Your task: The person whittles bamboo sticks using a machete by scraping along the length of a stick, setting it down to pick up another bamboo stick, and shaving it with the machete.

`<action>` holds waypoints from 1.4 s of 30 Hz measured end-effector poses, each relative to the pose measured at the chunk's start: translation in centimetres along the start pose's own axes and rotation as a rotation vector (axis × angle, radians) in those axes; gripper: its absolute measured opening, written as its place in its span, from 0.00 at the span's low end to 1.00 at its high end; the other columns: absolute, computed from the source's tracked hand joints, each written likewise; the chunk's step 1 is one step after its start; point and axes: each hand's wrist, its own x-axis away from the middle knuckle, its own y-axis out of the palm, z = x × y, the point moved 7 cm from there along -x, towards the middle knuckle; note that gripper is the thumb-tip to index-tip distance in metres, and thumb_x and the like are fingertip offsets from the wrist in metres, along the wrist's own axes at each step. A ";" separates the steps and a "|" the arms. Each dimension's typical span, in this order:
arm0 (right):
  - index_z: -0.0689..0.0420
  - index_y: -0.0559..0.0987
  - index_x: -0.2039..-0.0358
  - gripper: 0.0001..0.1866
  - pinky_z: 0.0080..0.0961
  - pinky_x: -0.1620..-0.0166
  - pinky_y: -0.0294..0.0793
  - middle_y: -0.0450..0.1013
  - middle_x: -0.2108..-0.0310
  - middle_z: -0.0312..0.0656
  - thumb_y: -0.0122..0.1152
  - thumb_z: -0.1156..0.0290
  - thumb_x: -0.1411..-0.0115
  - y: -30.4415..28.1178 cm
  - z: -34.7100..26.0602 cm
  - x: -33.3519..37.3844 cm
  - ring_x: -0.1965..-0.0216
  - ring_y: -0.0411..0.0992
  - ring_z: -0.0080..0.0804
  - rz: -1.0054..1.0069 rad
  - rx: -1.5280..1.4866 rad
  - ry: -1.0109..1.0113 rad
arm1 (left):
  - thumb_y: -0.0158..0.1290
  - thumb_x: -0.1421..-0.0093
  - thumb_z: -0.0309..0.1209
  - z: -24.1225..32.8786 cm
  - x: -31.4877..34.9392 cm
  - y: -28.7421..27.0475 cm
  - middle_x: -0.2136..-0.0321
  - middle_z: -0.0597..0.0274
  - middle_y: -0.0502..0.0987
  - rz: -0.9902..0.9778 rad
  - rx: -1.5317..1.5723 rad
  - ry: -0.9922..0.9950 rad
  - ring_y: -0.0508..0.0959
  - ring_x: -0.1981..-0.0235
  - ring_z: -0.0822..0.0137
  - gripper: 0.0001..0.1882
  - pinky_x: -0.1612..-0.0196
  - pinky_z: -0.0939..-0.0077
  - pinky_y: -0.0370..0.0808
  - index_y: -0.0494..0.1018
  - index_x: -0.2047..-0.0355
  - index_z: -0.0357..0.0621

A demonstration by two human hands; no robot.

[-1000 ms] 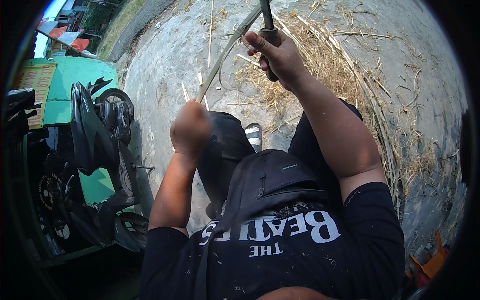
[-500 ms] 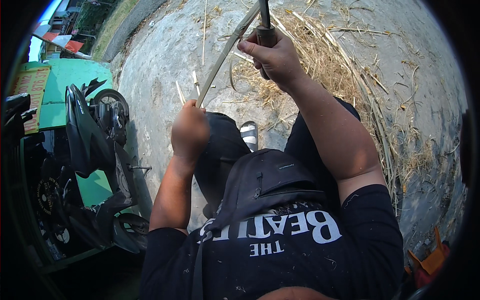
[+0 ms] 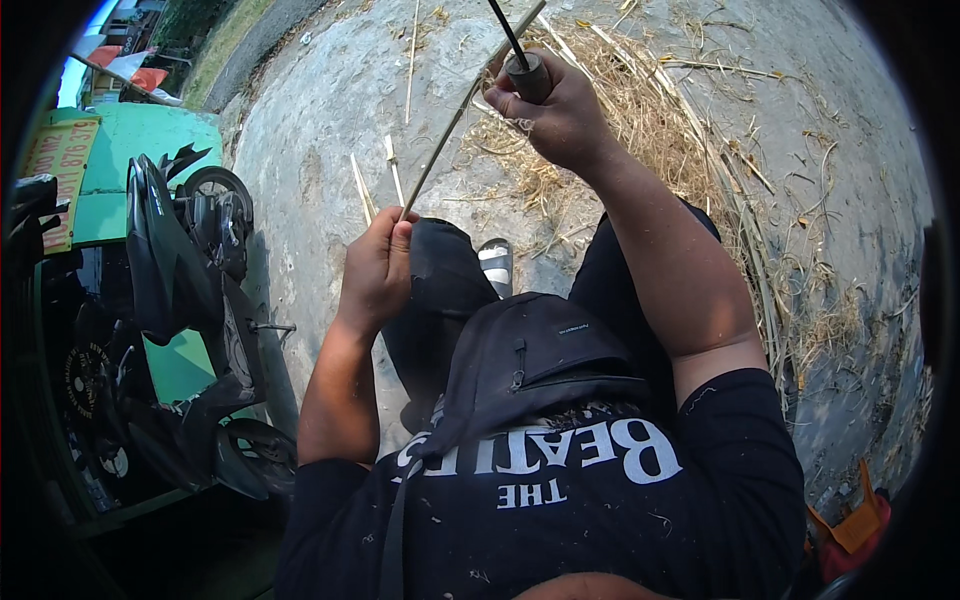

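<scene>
My left hand (image 3: 378,262) is closed with thumb and fingers pinching the lower end of a long thin bamboo strip (image 3: 447,130), above my left knee. From there the strip slants up and right toward the top edge of the view. My right hand (image 3: 572,118) is wrapped round the thick round handle of a knife (image 3: 530,78). The dark, narrow-looking blade (image 3: 507,32) points up and left, crossing close to the strip's upper part. Whether blade and strip touch, I cannot tell. A small pale curl (image 3: 521,126) lies at my right fingers.
A heap of straw-coloured shavings (image 3: 640,135) and long strips (image 3: 745,215) lie on the grey ground at the right. Loose pale sticks (image 3: 393,165) lie beyond my left hand. A black motorcycle (image 3: 170,270) stands at the left by a green panel (image 3: 110,190). A black bag (image 3: 540,350) rests on my lap.
My right hand has tilted the knife, so its handle end faces more upward and the blade leans left. The strip has turned narrower side on. My left hand was blurred and now shows sharply.
</scene>
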 end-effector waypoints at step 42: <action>0.50 0.77 0.69 0.07 0.45 0.69 0.79 0.78 0.76 0.42 0.63 0.63 0.39 0.1 -0.5 0.7 0.73 0.80 0.46 -0.394 1.292 -0.037 | 0.45 0.26 0.38 -5.0 -0.6 2.9 0.75 0.35 0.77 0.093 0.158 -0.002 0.77 0.68 0.30 0.17 0.66 0.42 0.70 0.70 0.66 0.36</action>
